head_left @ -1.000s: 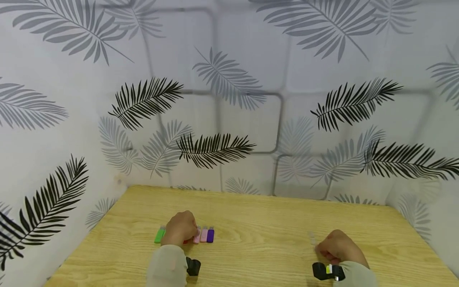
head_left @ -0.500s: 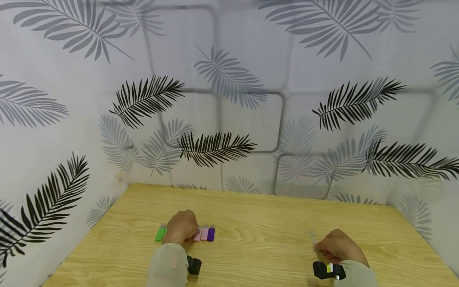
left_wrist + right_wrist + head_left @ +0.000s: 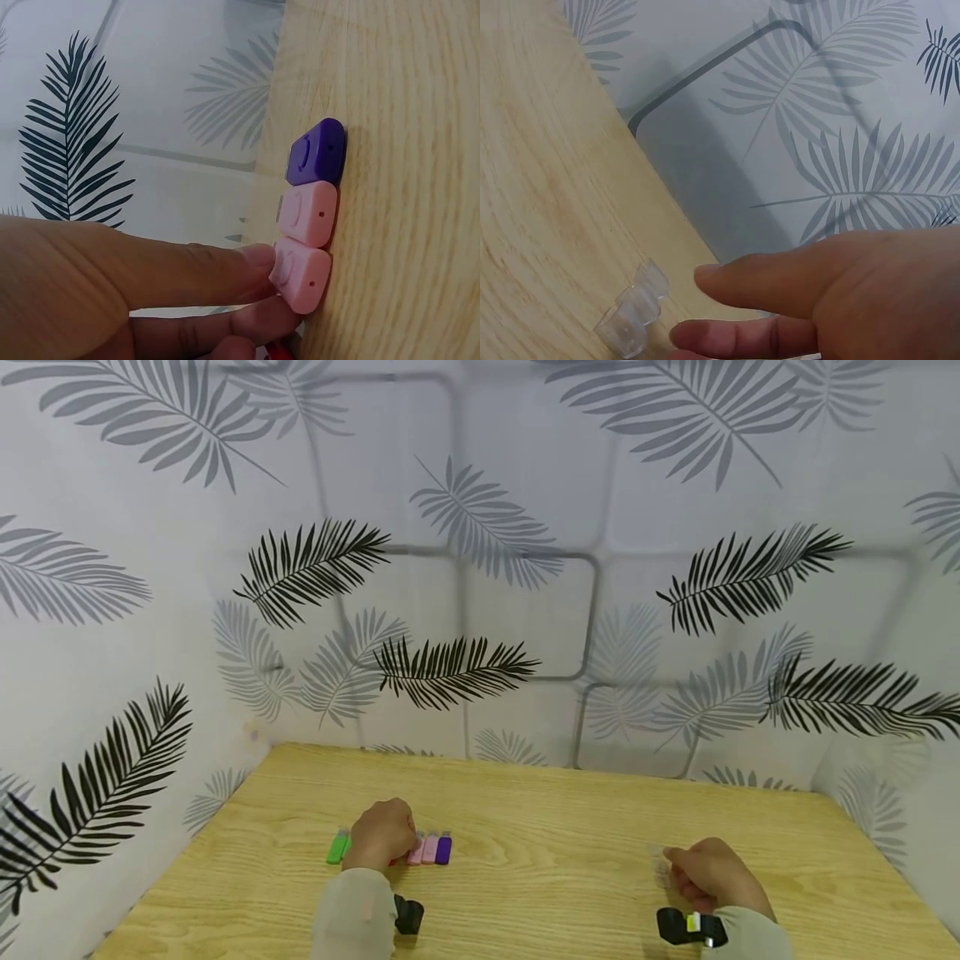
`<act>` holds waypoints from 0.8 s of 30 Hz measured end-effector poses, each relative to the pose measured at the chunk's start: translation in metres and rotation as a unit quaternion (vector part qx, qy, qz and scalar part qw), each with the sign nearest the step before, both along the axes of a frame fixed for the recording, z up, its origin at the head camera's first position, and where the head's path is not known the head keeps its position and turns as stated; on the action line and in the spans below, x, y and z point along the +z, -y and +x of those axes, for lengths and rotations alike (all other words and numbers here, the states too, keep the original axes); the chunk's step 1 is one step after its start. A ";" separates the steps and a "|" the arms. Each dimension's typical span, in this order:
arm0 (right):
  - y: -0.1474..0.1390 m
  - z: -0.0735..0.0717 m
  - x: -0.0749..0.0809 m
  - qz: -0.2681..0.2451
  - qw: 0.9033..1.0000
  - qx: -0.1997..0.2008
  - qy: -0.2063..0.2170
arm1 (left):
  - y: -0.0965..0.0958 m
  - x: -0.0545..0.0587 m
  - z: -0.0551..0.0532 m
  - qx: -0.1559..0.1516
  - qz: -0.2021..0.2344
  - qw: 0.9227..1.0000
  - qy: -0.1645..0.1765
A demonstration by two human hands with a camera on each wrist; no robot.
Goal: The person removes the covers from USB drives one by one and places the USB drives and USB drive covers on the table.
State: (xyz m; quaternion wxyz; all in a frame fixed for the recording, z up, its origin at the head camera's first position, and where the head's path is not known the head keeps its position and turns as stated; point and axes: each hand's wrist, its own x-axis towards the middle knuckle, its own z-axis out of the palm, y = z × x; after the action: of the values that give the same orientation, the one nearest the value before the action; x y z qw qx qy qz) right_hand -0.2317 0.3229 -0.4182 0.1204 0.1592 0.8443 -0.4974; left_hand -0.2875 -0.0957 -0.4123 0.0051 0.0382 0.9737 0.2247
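Note:
My left hand (image 3: 381, 833) pinches a pink USB flash drive (image 3: 304, 277) between thumb and finger at the row's near end in the left wrist view. Beside it lie another pink flash drive (image 3: 309, 214) and a purple flash drive (image 3: 319, 152). A bright green flash drive (image 3: 337, 847) shows left of this hand, and a bit of a red one (image 3: 279, 350) under the fingers. My right hand (image 3: 708, 872) hovers beside several small clear plastic caps (image 3: 622, 330), thumb and finger apart with nothing between them.
All of it lies on a light wood-grain table (image 3: 525, 860). A white cloth backdrop with leaf prints (image 3: 517, 710) closes off the back and sides. Each wrist wears a black camera mount, such as the right one (image 3: 690, 927).
The right hand's thumb and fingers have spread and come away from the clear caps. The left hand stays at the pink flash drive; the head view has shifted slightly.

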 end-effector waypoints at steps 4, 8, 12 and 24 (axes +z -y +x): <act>-0.001 -0.001 0.004 0.016 1.000 0.001 -0.021 | 0.001 0.001 0.000 0.001 0.000 1.000 -0.001; -0.002 -0.001 0.009 0.042 0.999 0.010 -0.032 | 0.004 0.001 -0.001 0.010 -0.004 1.000 -0.004; -0.001 -0.003 0.011 0.035 0.999 0.007 -0.031 | 0.011 0.003 0.000 0.033 -0.016 0.999 -0.001; 0.003 -0.002 0.018 0.042 0.998 0.008 -0.041 | 0.025 0.006 0.001 0.048 -0.035 0.997 0.045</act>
State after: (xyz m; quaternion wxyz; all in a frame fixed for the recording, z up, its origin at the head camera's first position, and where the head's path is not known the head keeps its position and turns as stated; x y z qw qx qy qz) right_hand -0.2334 0.3194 -0.4004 0.0826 0.1370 0.8698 -0.4668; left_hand -0.2861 -0.1203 -0.4066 0.0390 -0.0191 0.9805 0.1917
